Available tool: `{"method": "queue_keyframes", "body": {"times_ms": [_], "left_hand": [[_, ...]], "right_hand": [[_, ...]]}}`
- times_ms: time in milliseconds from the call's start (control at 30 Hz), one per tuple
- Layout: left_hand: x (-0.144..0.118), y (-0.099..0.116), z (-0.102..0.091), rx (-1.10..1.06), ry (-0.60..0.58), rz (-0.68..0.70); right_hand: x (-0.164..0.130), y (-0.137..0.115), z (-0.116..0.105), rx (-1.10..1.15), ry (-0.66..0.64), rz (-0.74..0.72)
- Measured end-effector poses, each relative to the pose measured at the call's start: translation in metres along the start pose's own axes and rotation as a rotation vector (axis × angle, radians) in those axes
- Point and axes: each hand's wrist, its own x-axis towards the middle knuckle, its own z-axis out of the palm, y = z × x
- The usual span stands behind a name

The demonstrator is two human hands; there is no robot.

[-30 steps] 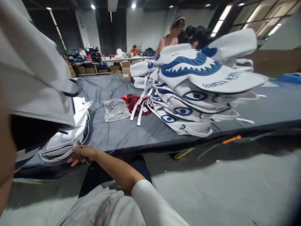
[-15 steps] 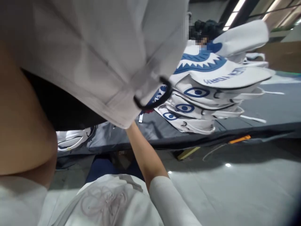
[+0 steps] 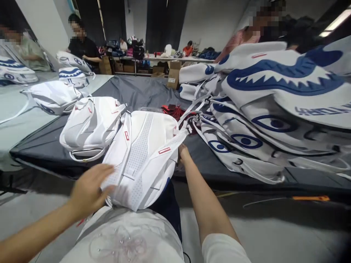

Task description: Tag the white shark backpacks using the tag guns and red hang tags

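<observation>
Resting flat with its fingers spread, the left hand lies on the lower left corner of a white backpack. It presses there without gripping. The right hand reaches to the pack's right edge, beside a strap with a small red tag; its fingers are hidden behind the pack, so I cannot tell whether they are closed on anything. The backpack lies back-panel up, its mesh padding showing, half on the near edge of the dark grey surface and half hanging over toward the person's lap. Just beside it on the left sits a second white backpack. To the right rises a tall stack of white bags printed with blue eyes and shark teeth, with loose white straps trailing from it toward the held pack. Behind the pack some red items lie on the surface. Farther off, other people stand at neighbouring tables with more bags.
</observation>
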Motion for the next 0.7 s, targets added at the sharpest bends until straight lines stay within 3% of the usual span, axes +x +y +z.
{"method": "queue_keyframes", "body": {"times_ms": [67,100,200,267,300,400,467,533,600,633,700], "left_hand": [[0.044,0.015,0.042,-0.001,-0.235,0.307],[0.062,0.024,0.071,-0.003,-0.323,0.370],[0.084,0.055,0.164,-0.005,-0.467,0.374],[0.076,0.072,0.204,-0.018,-0.514,0.376],[0.069,0.077,0.213,-0.032,-0.522,0.396],[0.068,0.077,0.202,-0.135,-0.406,0.411],[0.094,0.063,0.178,-0.204,-0.274,0.348],[0.143,0.047,0.158,-0.225,-0.180,0.264],[0.203,0.037,0.148,-0.225,-0.113,0.218],[0.232,0.036,0.149,-0.234,-0.102,0.257],[0.279,0.042,0.160,-0.221,-0.172,0.508]], "right_hand": [[0.008,0.002,-0.010,-0.012,0.019,0.046],[0.010,0.000,-0.019,-0.020,0.051,0.052],[-0.003,-0.017,-0.054,-0.047,0.266,0.009],[-0.025,-0.034,-0.071,-0.021,0.403,-0.065],[-0.037,-0.043,-0.074,0.025,0.431,-0.124],[-0.064,-0.059,-0.060,0.200,0.327,-0.342],[-0.073,-0.055,-0.043,0.174,0.218,-0.353],[-0.079,-0.038,-0.030,0.119,0.172,-0.241],[-0.088,-0.014,-0.022,0.170,0.212,-0.149],[-0.095,-0.002,-0.020,0.220,0.251,-0.131],[-0.110,0.019,-0.017,0.284,0.331,-0.143]]}}
